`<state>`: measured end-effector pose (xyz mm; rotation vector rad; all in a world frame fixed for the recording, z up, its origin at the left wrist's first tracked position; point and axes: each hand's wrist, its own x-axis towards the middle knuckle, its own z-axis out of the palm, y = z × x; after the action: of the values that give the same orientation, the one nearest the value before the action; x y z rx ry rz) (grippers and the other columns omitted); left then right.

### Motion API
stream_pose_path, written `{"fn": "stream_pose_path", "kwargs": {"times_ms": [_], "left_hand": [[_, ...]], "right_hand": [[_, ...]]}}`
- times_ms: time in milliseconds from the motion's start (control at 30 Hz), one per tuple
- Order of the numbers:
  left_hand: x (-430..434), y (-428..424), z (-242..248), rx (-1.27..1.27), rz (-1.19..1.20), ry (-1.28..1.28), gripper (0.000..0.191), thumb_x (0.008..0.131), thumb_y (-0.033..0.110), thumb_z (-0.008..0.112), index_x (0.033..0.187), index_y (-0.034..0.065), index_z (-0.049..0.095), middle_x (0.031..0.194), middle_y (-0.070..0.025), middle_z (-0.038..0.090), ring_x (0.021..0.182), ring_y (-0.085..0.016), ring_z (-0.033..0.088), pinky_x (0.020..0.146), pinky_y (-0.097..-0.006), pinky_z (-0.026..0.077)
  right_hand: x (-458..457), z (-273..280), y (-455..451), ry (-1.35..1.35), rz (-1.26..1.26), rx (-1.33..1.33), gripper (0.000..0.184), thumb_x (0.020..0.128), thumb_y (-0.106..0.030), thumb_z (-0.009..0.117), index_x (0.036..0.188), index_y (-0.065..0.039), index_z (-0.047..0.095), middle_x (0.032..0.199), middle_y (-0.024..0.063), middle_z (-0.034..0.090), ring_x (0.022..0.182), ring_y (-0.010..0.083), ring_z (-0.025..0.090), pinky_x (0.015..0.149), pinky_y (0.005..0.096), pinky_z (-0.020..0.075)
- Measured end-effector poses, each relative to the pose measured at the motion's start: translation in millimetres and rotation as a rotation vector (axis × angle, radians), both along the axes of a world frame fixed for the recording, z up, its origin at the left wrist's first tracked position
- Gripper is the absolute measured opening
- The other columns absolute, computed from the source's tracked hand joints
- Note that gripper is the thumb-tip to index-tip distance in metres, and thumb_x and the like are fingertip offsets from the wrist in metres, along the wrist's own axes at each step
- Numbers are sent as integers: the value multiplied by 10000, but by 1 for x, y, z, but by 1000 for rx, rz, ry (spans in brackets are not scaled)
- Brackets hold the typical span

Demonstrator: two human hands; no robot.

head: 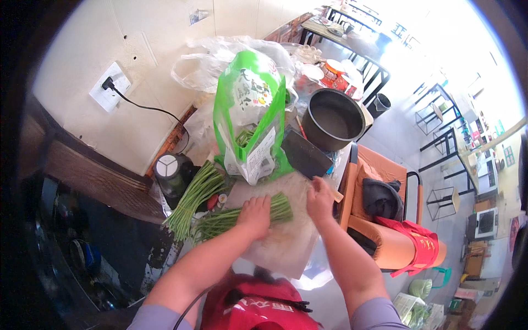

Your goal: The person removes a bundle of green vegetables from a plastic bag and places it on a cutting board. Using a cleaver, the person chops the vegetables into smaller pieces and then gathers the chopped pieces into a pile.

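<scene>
My left hand [255,214] lies over a bundle of long green vegetable stalks [220,222], its fingers curled across the bundle near the right end. The bundle rests sideways on a pale cutting board [284,258]. At the board's right edge, my right hand [320,200] is closed around the handle of a cleaver [307,154]; the wooden butt of the handle shows beyond my fingers. The dark, broad blade points away from me, up and left. A second bundle of green stalks [198,189] lies left of the board.
Behind the board stands a green-and-white plastic bag [249,111] with green stalks inside. A dark pot [336,117] is to its right. A black appliance [173,177] stands near the wall, below a plugged-in cord [142,106]. An orange armchair [381,165] is on the right.
</scene>
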<state>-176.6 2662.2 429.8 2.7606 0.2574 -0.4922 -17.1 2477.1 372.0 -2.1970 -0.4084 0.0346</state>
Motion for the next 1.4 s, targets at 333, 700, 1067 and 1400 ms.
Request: {"fn": "stream_pose_path", "kwargs": {"times_ms": [333, 700, 1067, 1400], "left_hand": [[-14, -9, 13, 220, 12, 108, 1187, 732, 519, 885, 1620, 4, 288, 1466, -187, 488, 1368, -361, 453, 1165, -516, 351], [-22, 1, -7, 146, -14, -23, 1053, 763, 451, 873, 1548, -28, 362, 1376, -162, 541, 1303, -322, 496, 1099, -464, 410], [-26, 6, -9, 81, -24, -136, 766, 800, 325, 813, 1402, -3, 470, 1304, -148, 563, 1266, -320, 515, 1045, -477, 434], [-23, 7, -26, 5, 15, -187, 532, 825, 152, 655, 1329, 15, 555, 1273, -172, 606, 1238, -362, 546, 1047, -511, 427]], "right_hand": [[49, 25, -34, 38, 274, -605, 563, 935, -261, 664, 1410, 15, 539, 1338, 251, 606, 1267, 410, 563, 1117, 474, 442], [-76, 111, -89, 153, 20, -341, 428, 977, -187, 617, 1351, 18, 576, 1220, 282, 672, 1163, 459, 630, 1005, 511, 507], [-182, 169, -48, 433, 189, -368, 426, 1027, -224, 597, 1360, 21, 493, 1142, 324, 674, 1101, 528, 638, 963, 537, 513], [-195, 166, -32, 439, 197, -536, 351, 1040, -286, 597, 1220, 6, 521, 1053, 328, 699, 1010, 539, 670, 893, 596, 529]]}}
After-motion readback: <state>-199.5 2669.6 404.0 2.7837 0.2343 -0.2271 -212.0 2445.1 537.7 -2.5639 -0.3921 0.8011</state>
